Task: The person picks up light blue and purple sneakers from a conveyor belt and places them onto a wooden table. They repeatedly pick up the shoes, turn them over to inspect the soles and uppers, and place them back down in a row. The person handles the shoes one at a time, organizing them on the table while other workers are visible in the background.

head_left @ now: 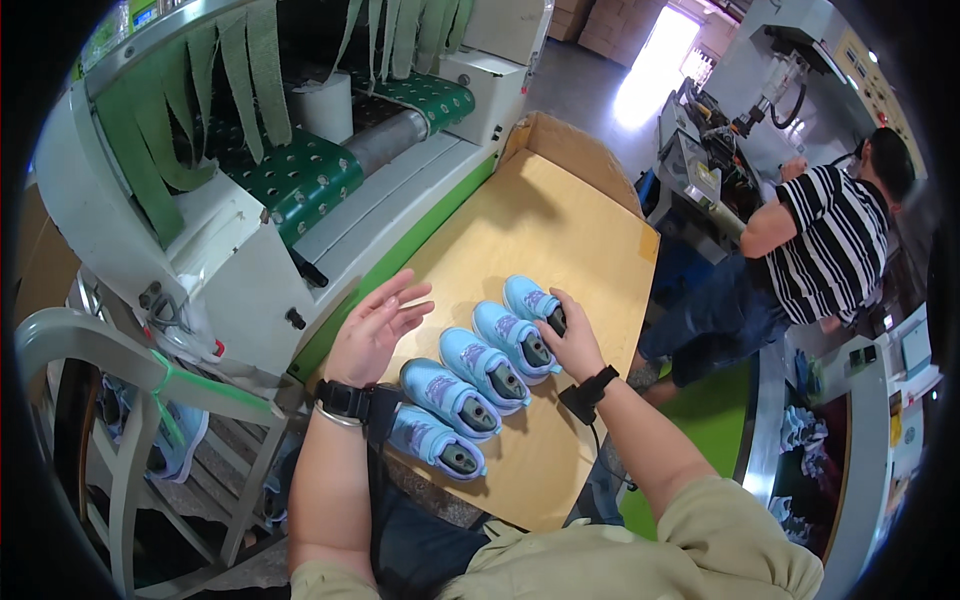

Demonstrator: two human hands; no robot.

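Observation:
Several light-blue sneakers [437, 393] with purple patterned tops stand in a slanting row on a wooden board, a dark last showing in each opening. The sneaker [527, 296] at the far right end has my right hand [577, 338] at its heel, thumb on the near side and fingers round the back; the fingertips are partly hidden. My left hand [372, 328] hovers above the left part of the row, fingers spread and holding nothing. The nearest sneaker [425, 440] sits just right of my left wrist.
Left of the board [440, 258] runs a machine with a green belt [300, 180] and hanging green strips [255, 80]. A grey rack [150, 370] holds more shoes at lower left. A person in a striped shirt [825, 235] works at a machine on the right. Cardboard [580, 155] edges the far end.

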